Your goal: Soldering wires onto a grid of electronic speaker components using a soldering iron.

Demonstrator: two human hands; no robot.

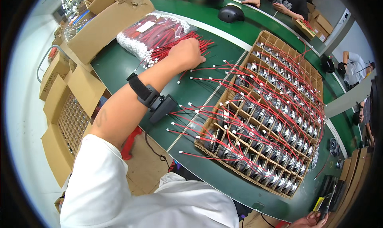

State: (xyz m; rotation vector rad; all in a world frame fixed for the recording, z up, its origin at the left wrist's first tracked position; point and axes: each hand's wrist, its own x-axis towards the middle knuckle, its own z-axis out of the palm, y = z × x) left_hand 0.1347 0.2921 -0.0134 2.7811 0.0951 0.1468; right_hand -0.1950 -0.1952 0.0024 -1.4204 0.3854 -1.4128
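Observation:
My left hand (186, 54) is closed over a pile of loose red wires (169, 46) with white plugs. Its fingertips are hidden, so what they grip cannot be made out. Beneath and behind the wires lies a clear plastic bag (153, 22) of more such wires. At the lower right edge, my right hand (310, 221) is partly in view, its fingers round a dark slim hand tool (325, 206) whose kind is unclear. Between the hands sits a cardboard divider tray (203, 146) of round metal-and-black parts, with red leads trailing over its left side.
Open cartons (76, 120) stand left of the green table (191, 164). A tool with a yellow part (318, 204) lies near my right hand. Black domed shells (231, 13) rest on the green line behind. Across it, a person in black (289, 2) handles a small box.

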